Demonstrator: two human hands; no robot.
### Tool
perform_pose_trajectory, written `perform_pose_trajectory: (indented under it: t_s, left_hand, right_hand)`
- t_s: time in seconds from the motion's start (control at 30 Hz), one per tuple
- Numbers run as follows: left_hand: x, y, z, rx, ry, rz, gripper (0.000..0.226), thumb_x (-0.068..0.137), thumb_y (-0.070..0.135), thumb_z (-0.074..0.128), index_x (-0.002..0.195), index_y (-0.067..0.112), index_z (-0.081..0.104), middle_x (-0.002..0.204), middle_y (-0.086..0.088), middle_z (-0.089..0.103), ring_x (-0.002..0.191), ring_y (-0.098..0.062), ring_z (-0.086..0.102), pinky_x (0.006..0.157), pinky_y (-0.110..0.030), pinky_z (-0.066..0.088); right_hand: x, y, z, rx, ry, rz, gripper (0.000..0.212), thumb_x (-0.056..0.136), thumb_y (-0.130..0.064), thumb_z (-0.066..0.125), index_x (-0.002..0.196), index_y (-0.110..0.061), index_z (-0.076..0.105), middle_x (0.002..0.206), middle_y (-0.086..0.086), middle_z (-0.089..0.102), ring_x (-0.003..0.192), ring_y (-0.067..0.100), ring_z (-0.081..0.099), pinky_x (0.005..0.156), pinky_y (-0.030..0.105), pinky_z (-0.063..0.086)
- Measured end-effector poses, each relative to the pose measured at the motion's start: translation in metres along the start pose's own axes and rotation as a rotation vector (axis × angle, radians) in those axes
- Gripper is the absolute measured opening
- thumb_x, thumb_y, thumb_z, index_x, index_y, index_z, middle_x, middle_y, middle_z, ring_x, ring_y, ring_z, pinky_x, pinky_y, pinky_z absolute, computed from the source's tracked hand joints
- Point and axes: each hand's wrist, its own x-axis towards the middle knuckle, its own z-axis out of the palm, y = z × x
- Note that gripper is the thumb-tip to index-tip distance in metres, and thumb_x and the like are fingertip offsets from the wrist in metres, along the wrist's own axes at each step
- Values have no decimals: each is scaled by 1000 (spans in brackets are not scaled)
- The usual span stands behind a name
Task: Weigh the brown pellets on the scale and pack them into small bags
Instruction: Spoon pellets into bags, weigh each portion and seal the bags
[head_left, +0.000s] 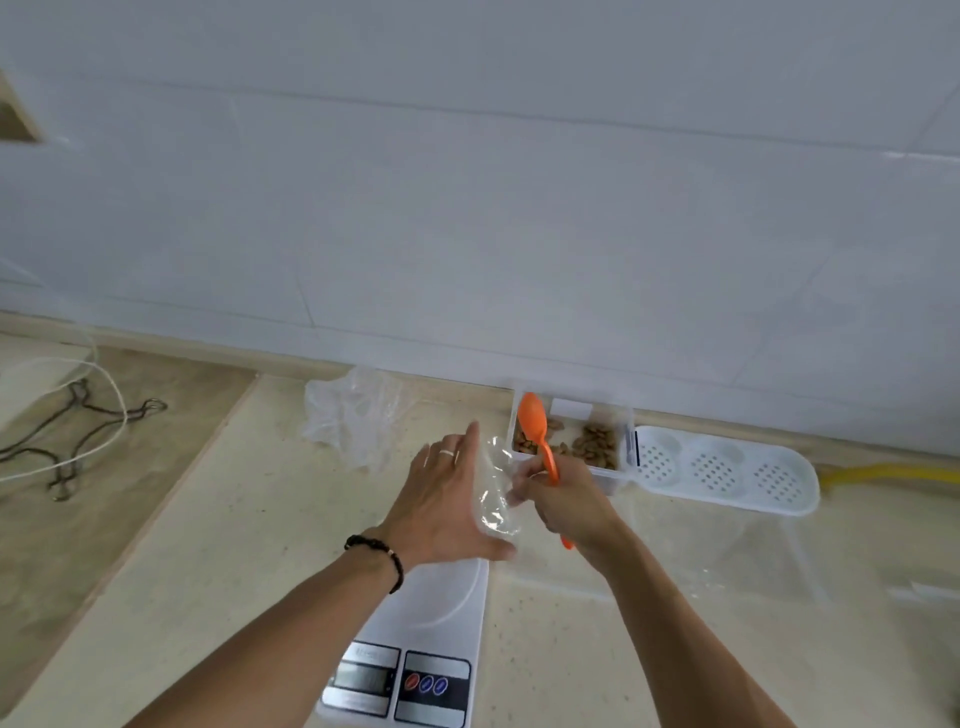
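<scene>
Scale (415, 639) nearest on worktop (234, 545), pellet box (571, 441) behind it by the wall, pellets (597, 441) inside. Perforated tray (727, 470) touching box's right side. Crumpled bag pile (353, 415) left of box. Small bag (496, 493) between left hand (447, 499) and right hand (566, 499), above scale's far end.

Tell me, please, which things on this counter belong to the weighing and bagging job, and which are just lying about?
Belong to the job:
- scale
- orange spoon, held by right hand
- small clear bag, between both hands, left hand open
- tub of brown pellets
- crumpled plastic bags

Lying about:
- white perforated tray
- dark wire hangers
- white cord
- yellow hose
</scene>
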Motion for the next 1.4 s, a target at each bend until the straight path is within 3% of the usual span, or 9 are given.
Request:
perform_pose_trajectory:
  t_s: [0.13, 0.37, 0.53, 0.67, 0.8, 1.0, 1.1, 1.2, 1.4]
  left_hand:
    - [4, 6, -6, -63, 72, 43, 122, 54, 60, 76, 148, 19, 8, 131, 1, 34, 120, -19, 37, 106, -32, 32]
    - [11, 9, -21, -153, 82, 167, 100, 59, 48, 80, 137, 25, 22, 120, 6, 32, 113, -14, 36, 95, -23, 30]
    - [12, -4, -30, -212, -57, 200, 100, 57, 50, 79, 135, 33, 20, 118, 7, 33, 113, -14, 39, 95, -32, 41]
    - [12, -11, -33, -183, -81, 233, 108, 61, 51, 81, 144, 27, 16, 119, 6, 33, 116, -15, 40, 95, -30, 40]
    - [13, -18, -34, -119, -107, 231, 126, 53, 66, 81, 148, 20, 12, 134, -1, 34, 123, -19, 36, 105, -33, 33]
    - [19, -30, -35, -216, -33, 275, 92, 62, 50, 80, 134, 25, 29, 118, 6, 39, 106, -12, 42, 89, -24, 41]
    - [25, -36, -34, -247, -47, 280, 81, 66, 47, 79, 130, 26, 35, 111, 8, 41, 100, -12, 48, 80, -21, 42]
    - [35, -42, -32, -277, -75, 260, 85, 67, 48, 78, 137, 25, 36, 119, 9, 44, 109, -7, 50, 90, -24, 46]
    - [64, -38, -25, -259, -76, 232, 73, 65, 51, 76, 125, 26, 44, 116, 12, 46, 107, -9, 52, 87, -31, 48]
  right_hand:
    - [3, -1, -4, 5, 26, 51, 10, 86, -8, 63, 78, -11, 69, 72, 8, 73, 44, 9, 37, 42, 19, 31]
    - [8, -8, 6, -103, 156, 79, 17, 82, -9, 65, 78, 8, 68, 61, 4, 62, 44, 6, 43, 46, 19, 36]
    - [4, -14, 16, 1, 114, 118, 18, 82, -12, 70, 74, 4, 68, 54, -1, 56, 43, 9, 39, 42, 21, 32]
    - [10, -15, 33, -142, 294, 120, 18, 81, -6, 63, 62, -6, 60, 59, 6, 56, 52, 12, 49, 49, 21, 40]
    - [11, -18, 47, -102, 278, 146, 23, 81, -11, 71, 59, -9, 63, 56, 2, 61, 43, 6, 47, 48, 21, 40]
    - [14, -14, 49, -46, 294, 207, 16, 82, -10, 69, 74, 3, 67, 62, 7, 62, 41, 7, 43, 43, 19, 37]
    - [12, -13, 47, -45, 272, 261, 29, 85, -26, 69, 85, 3, 68, 68, 8, 60, 45, 8, 41, 44, 22, 34]
    - [12, -19, 33, -22, 337, 280, 43, 92, -48, 52, 89, -8, 66, 69, 4, 53, 55, 13, 39, 46, 24, 31]
    - [20, -22, -22, -268, 507, 295, 21, 78, 4, 46, 61, -6, 54, 54, 6, 42, 56, 20, 40, 54, 29, 30]
